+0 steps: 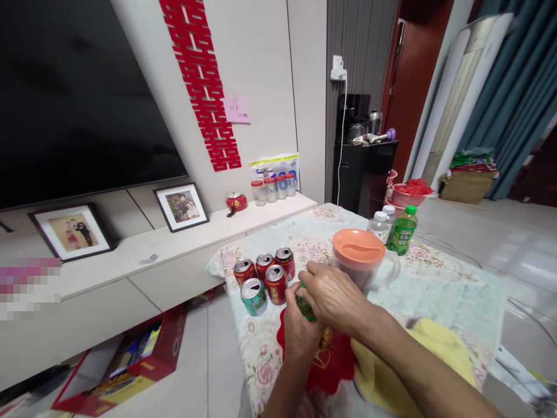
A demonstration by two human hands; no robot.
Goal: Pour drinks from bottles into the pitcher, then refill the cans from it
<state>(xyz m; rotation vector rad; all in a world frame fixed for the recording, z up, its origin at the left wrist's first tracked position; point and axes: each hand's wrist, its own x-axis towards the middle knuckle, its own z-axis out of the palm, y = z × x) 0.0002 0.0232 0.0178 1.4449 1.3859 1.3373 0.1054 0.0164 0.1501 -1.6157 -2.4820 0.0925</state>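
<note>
My left hand point(299, 330) is wrapped round a small green bottle point(306, 305), which my fingers mostly hide. Over its top, my right hand point(337, 293) closes its fingers; whether they grip a cap cannot be seen. Beneath both hands lies a red scalloped mat point(324, 363) with a gold heart design. Just left of the hands stand several opened red drink cans point(275, 285) and one teal can point(253, 297). A clear pitcher with an orange lid point(359, 247) is right behind my right hand.
On the flowered tablecloth point(265, 363) are a yellow cloth point(439, 348), a green-capped bottle point(402, 230) and white-capped bottles point(379, 225). The white cabinet point(174, 247) behind holds red-lidded jars point(270, 190), a red pot point(236, 201) and framed photos. A red box point(152, 354) sits below it.
</note>
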